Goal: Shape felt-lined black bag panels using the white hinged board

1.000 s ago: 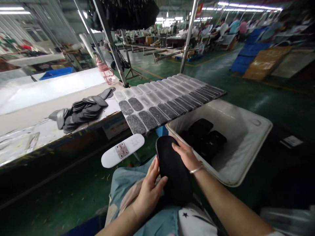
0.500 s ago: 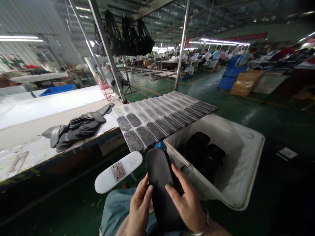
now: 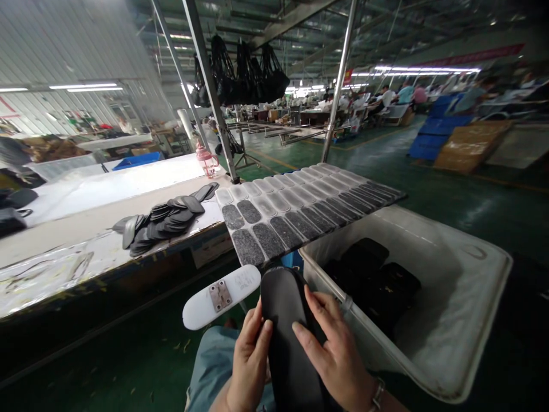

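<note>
A black oblong piece (image 3: 288, 349) with a rounded top end and thick sides stands tilted in front of me, its smooth face toward me. My left hand (image 3: 251, 360) grips its left edge, thumb on the near face. On the right edge, my right hand (image 3: 337, 355) is closed around it, thumb pressing the face and fingers along the side. The lower end runs out of view. Just left of the piece is a white round-ended board (image 3: 197, 304) with a screwed metal plate. Behind it, a slanted panel (image 3: 268, 219) carries rows of grey and black oval pads.
On the long table (image 3: 43, 252) at left lies a pile of dark oval pieces (image 3: 169, 226), with a pink jug (image 3: 206, 160) farther back. A large white bin (image 3: 463, 246) at right contains several black items (image 3: 377, 286). Metal posts (image 3: 341, 80) rise behind the panel.
My view has turned to the left, so the surroundings appear shifted right. Both hands keep nearly the same grip on the black oblong piece.
</note>
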A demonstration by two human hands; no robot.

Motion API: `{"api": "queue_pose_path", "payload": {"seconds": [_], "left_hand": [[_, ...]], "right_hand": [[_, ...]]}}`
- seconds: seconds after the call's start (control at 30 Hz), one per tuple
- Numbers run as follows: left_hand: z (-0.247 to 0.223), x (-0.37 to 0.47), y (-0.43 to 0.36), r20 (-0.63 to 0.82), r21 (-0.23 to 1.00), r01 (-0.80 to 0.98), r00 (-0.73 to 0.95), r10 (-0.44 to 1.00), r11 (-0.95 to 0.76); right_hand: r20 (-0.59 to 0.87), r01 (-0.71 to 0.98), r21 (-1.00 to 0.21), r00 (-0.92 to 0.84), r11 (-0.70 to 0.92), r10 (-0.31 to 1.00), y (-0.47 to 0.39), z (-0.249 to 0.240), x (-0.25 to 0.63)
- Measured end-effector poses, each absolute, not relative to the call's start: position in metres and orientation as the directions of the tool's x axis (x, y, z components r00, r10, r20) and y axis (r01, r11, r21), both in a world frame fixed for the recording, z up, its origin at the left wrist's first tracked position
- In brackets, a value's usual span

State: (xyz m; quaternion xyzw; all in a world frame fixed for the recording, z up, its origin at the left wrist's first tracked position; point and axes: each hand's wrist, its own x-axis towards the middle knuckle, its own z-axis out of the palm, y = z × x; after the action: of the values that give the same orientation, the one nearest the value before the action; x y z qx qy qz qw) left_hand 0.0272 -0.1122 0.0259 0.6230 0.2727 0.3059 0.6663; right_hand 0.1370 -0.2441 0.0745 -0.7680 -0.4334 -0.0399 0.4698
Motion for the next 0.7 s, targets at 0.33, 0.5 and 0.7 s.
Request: {"api": "queue_pose_path", "payload": {"seconds": [0.33, 0.5, 0.7], "left_hand": [[0.077, 0.039, -0.089, -0.054, 0.95, -0.141, 0.805, 0.591, 0.279], [0.065, 0.038, -0.082, -0.092, 0.943, -0.109, 0.823, 0.561, 0.315], [0.055, 0.04, -0.065, 0.103, 0.979, -0.191, 0.771, 0.628, 0.073]], "right_hand": [[0.382, 0.7, -0.702, 0.528, -0.133, 0.759, -0.237, 0.085, 0.156], [0.316, 0.587, -0.794, 0.621, -0.158, 0.717, -0.233, 0.071, 0.16], [0.24, 0.463, -0.873, 0.682, -0.154, 0.691, -0.224, 0.06, 0.153]]}}
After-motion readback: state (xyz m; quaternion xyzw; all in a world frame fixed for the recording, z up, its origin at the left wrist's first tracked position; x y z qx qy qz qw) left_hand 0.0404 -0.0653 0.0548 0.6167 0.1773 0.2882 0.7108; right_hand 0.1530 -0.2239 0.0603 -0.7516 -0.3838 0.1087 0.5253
